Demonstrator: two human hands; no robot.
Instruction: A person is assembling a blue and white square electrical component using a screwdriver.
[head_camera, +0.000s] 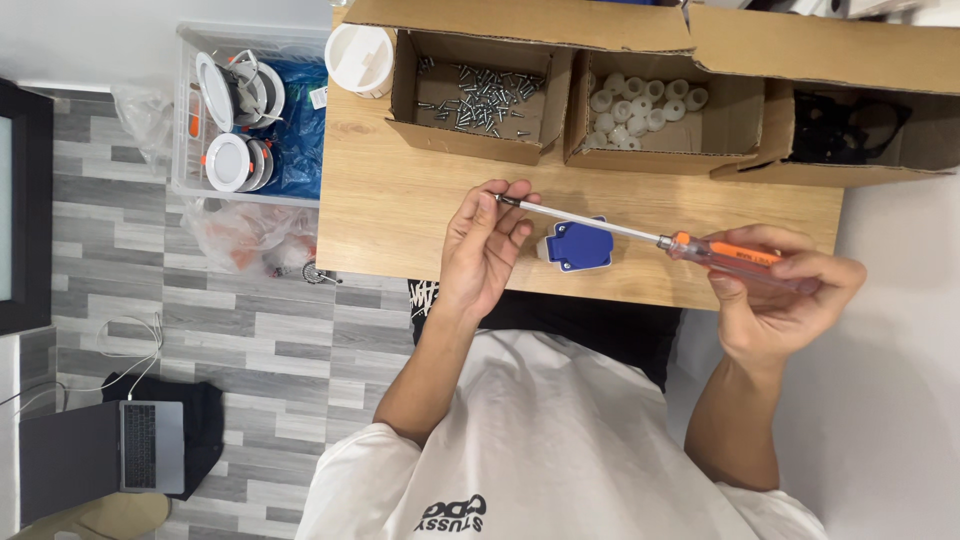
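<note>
**Screw meets screwdriver tip above the bench**

The right hand (775, 290) is clenched around the orange handle of a screwdriver (640, 233), whose long shaft runs level across the wooden table (400, 215). The left hand (487, 245) pinches the shaft's tip between thumb and fingertips, apparently seating a small screw there (too small to confirm). To do this well, I judge the shaft should stay steady and level while the fingers align the screw squarely. A blue plastic part (577, 245) lies on the table just beneath the shaft. Behind stand 3 open cardboard compartments: a box of screws (480, 95), a box of white round parts (640, 108), and 1 with dark parts. Grey plank flooring, a clear bin of white fittings (245, 110) and a laptop (150, 445) lie beside the table.
</note>
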